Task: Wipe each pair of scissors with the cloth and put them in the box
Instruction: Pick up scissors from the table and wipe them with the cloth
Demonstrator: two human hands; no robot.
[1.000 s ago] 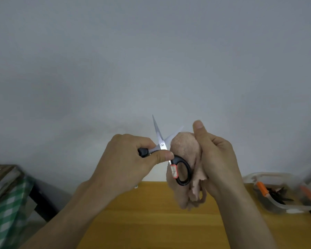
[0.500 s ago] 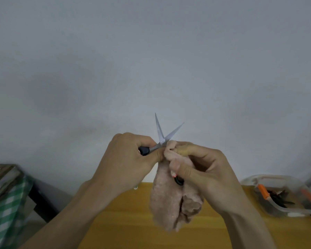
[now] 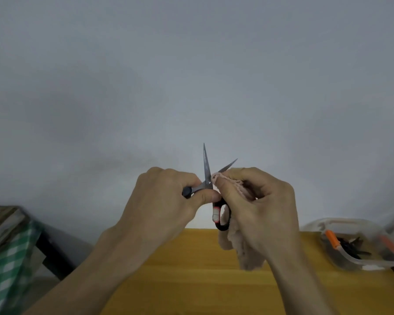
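Scissors held up open above the counter, cloth pinched on one blade

The left hand grips one black handle of the scissors; the right hand pinches the pink cloth round the right blade; the clear box sits on the counter, far right.

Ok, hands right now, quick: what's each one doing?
Left hand: grips one handle of the open scissors.
Right hand: pinches the pink cloth onto one blade.

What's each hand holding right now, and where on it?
The left hand grips the open scissors by one black handle. The right hand pinches the pink cloth against the lower part of the right blade.
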